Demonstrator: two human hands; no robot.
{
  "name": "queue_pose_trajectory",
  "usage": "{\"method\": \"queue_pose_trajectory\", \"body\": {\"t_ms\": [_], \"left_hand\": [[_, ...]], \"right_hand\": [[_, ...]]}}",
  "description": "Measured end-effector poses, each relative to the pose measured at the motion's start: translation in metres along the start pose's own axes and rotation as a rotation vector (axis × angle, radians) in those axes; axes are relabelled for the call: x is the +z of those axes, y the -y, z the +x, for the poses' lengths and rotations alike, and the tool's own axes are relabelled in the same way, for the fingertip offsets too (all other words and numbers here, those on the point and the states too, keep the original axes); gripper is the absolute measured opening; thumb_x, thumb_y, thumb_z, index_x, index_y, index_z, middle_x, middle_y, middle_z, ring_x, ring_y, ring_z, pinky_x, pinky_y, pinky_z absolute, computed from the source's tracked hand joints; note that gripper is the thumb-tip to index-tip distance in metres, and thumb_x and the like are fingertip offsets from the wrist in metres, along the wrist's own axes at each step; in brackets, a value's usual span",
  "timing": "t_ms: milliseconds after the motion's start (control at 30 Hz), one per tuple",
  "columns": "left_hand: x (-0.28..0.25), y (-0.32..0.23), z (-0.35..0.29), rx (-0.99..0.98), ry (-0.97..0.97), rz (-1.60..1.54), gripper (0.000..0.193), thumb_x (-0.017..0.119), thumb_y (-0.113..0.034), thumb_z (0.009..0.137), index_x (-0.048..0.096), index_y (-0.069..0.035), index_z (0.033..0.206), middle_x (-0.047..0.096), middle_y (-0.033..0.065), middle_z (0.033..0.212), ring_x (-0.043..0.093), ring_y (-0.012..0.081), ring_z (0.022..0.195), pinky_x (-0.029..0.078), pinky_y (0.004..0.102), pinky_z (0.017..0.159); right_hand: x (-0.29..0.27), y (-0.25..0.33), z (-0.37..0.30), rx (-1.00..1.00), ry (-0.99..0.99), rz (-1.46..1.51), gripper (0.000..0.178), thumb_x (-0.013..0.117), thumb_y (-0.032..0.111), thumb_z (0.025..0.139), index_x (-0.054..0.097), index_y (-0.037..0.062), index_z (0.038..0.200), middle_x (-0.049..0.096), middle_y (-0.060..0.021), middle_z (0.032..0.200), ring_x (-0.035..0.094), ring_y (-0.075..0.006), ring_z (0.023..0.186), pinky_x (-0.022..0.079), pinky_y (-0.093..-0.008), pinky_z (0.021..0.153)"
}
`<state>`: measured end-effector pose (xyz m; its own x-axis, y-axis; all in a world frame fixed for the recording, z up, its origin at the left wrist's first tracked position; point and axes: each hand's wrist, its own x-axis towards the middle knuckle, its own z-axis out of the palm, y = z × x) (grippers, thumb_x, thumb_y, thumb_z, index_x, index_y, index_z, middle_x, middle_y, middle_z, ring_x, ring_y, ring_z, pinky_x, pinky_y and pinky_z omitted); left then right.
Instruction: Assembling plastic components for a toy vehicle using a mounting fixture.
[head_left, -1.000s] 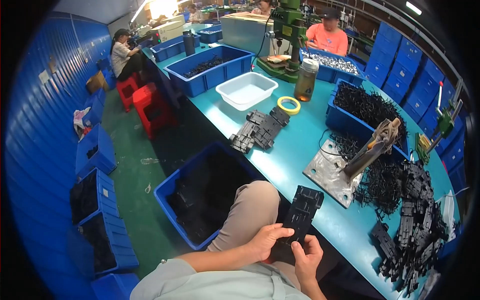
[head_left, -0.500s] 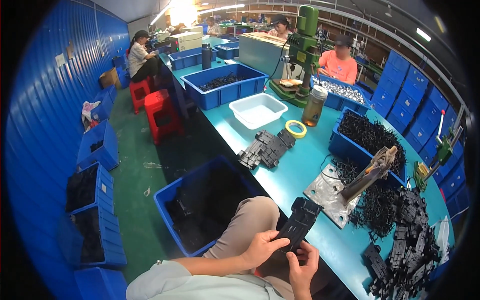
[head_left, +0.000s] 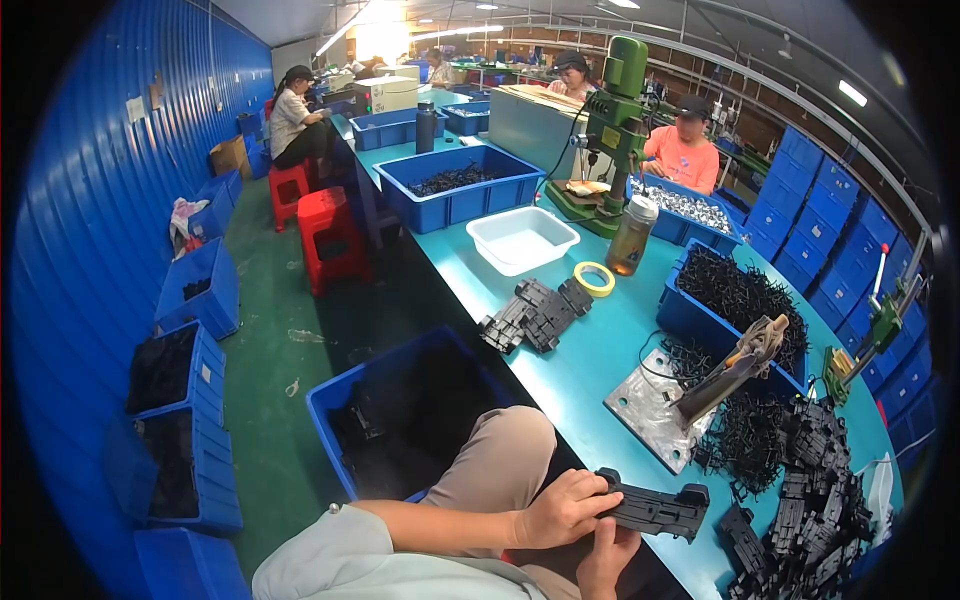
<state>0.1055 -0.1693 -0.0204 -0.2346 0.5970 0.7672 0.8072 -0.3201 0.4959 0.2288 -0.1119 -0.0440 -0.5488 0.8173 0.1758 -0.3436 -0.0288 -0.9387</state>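
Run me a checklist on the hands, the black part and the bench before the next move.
1. Left hand has a grip on the black plastic part: ok, fingers over its near end.
2. Right hand has a firm grip too: cannot tell; it is at the same end, its contact partly hidden.
3. Held part clear of the table: cannot tell; it overlaps the table edge in this view.
4. Metal plate lying flat: ok.
5. Pile of black parts neatly sorted: not ok, heaped and overlapping.
6. Bottle standing upright: ok.
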Motion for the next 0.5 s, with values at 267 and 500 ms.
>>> {"method": "queue_pose_trajectory", "body": {"t_ms": [267,500], "left_hand": [[0.005,0.015,0.016,-0.112,0.237,-0.534,0.041,0.066,-0.005,0.079,0.057,-0.001,0.118,0.053,0.0156,0.115,0.049,0.0295,0.108,0.040,0.0372,0.093],[0.018,0.032,0.036,-0.179,0.027,-0.078,0.036,0.068,-0.005,0.074,0.060,-0.002,0.109,0.056,0.0161,0.108,0.051,0.0333,0.102,0.042,0.0383,0.090]], "right_hand": [[-0.021,0.010,0.012,0.168,-0.172,0.229,0.035,0.046,0.009,0.082,0.051,-0.0058,0.114,0.057,-0.0123,0.108,0.058,-0.0193,0.097,0.048,-0.0302,0.082],[-0.012,0.018,0.037,0.231,-0.310,0.402,0.007,0.056,0.003,0.080,0.061,-0.0016,0.081,0.061,-0.0055,0.083,0.059,-0.0154,0.078,0.049,-0.0307,0.071]]}}
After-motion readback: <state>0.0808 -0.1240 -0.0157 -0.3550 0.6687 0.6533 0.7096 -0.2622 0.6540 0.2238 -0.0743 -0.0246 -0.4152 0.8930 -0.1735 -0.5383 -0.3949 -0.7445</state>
